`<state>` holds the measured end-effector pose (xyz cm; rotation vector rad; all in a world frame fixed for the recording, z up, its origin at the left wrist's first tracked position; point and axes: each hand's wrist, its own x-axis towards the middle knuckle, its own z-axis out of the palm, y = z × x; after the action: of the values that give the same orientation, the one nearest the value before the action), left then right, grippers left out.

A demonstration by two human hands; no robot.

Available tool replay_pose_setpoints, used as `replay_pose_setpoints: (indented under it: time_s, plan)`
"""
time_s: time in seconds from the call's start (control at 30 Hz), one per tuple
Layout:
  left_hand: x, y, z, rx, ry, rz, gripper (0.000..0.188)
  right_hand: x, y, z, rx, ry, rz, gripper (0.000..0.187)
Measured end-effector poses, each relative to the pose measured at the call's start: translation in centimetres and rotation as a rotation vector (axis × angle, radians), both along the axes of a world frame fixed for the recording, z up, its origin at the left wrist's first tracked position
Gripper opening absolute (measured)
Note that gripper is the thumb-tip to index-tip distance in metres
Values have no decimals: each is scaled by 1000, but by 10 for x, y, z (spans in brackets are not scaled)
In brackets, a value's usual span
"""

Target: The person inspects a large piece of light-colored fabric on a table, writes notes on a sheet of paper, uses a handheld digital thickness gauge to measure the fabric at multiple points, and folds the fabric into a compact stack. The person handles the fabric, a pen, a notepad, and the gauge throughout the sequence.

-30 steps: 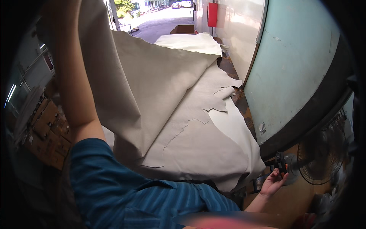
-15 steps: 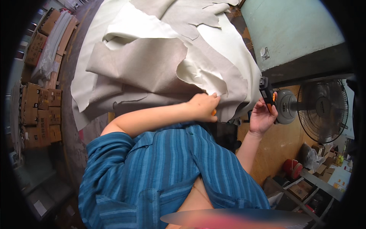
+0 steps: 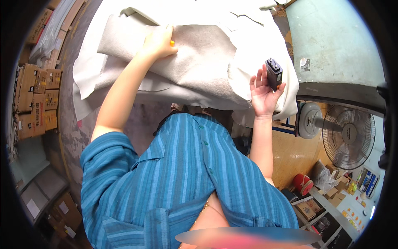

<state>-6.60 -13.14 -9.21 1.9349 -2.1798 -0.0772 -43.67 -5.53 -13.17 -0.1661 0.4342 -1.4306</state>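
Note:
Large leather hides, white on one face and greyish suede on the other, lie layered with ragged, curling edges in front of me. My left hand is closed over the folded grey part, at its upper edge. A small orange-yellow thing pokes out of that fist; its kind is hidden. To the right, my right hand is turned palm up above the hides' near right edge. A black handheld block-shaped device with small studs on its end rests against the palm, held by the thumb while the other fingers stretch out.
Stacked cardboard boxes stand along the left. A pale green cabinet-like block borders the hides on the right, with a fan below it. Lower right are a red container and a shelf frame with boxes.
My left hand has moved up and left across the hides, with the orange-yellow thing still in it. My right hand has shifted left and up, turning the black device. The view has tilted slightly.

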Motion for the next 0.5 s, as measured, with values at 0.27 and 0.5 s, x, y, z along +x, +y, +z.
replay_pose_setpoints:
  time_s: [0.27, 0.5]
  plan:
    - [47, 164, 47, 522, 644, -309, 14, 31, -33, -10, 49, 50, 170, 67]
    - [46, 160, 101, -174, 923, -96, 19, 124, -47, -1, -36, -234, 582, 78]
